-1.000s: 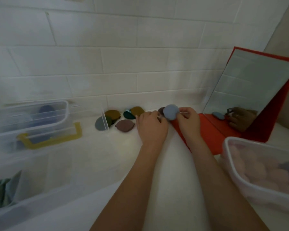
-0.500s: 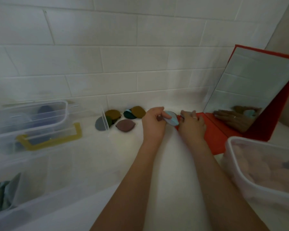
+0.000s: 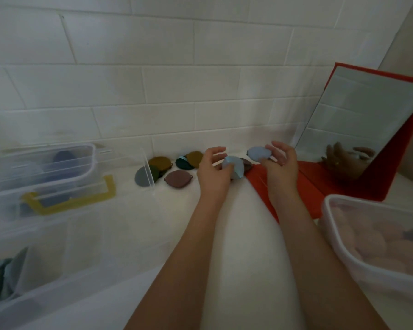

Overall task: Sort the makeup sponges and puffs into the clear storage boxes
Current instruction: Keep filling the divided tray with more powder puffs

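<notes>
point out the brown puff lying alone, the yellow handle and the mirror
brown puff (image 3: 178,178), head view, middle of its top face
yellow handle (image 3: 69,201), head view, its long front bar
mirror (image 3: 358,120), head view, middle of the glass

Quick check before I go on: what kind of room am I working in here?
Probably a bathroom or vanity counter at home. A white tiled wall backs a white countertop, a red-framed mirror leans at the right, and makeup puffs lie beside clear storage boxes.
</notes>
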`<state>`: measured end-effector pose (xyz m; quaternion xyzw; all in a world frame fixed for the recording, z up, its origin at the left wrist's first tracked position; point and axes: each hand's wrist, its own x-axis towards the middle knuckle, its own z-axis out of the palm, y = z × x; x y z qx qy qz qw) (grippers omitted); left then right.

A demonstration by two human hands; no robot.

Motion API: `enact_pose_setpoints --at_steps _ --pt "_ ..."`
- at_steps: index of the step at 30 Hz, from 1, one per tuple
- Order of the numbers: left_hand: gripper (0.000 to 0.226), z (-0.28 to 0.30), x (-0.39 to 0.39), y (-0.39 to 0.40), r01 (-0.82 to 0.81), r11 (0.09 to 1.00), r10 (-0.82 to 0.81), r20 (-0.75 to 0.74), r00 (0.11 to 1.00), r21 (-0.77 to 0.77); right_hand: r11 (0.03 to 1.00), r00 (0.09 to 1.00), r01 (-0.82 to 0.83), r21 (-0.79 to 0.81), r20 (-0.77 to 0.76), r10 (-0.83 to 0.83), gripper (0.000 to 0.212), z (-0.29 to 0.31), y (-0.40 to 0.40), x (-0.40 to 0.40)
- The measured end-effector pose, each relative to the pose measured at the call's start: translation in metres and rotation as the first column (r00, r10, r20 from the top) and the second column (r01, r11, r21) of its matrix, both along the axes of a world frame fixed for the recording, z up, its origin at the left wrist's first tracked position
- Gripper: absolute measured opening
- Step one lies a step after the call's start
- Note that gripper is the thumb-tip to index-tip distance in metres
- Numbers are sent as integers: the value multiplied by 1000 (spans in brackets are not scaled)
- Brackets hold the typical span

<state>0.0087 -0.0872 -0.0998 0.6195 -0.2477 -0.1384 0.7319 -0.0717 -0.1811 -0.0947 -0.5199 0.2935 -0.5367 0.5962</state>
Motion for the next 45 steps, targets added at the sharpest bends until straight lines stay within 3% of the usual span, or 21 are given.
enact_pose_setpoints --at_steps 2,5,9,13,19,24,28,32,37,40,42,45 --pt "34 -1 2 -1 -6 1000 5 -78 997 -20 976 974 -172 132 173 148 54 5 7 4" --pt "30 0 4 -1 14 1000 -16 -143 990 -16 925 926 -330 191 257 277 55 7 12 5" --pt "23 5 2 -1 43 996 -60 -241 969 -75 922 918 -369 117 200 342 40 6 12 5" --pt "16 16 3 0 100 923 -299 -531 793 -372 919 918 -393 -22 48 394 47 1 15 10" --pt "37 18 -1 4 146 934 -289 -446 847 -327 921 919 -377 -98 -162 359 30 -5 14 12" --pt "33 14 -2 4 155 956 -245 -388 889 -250 919 917 -392 -54 -111 384 30 -2 19 15" --pt "30 12 -1 3 141 951 -248 -412 877 -274 931 931 -365 10 -7 365 45 0 16 14" --pt "28 11 -1 1 117 952 -232 -420 877 -282 939 948 -317 131 82 309 39 7 17 8" --pt "22 12 -1 1 101 964 -203 -431 879 -248 937 950 -310 159 97 298 41 9 18 7" --pt "18 14 1 0 -19 981 -84 -510 856 -192 942 954 -301 148 58 295 38 7 17 9" --pt "23 15 2 4 -253 948 101 -576 811 -191 953 956 -288 97 -31 292 39 4 16 13" --pt "19 14 -1 21 -536 837 444 -438 782 -108 953 930 -258 -157 -308 201 38 -2 22 20"
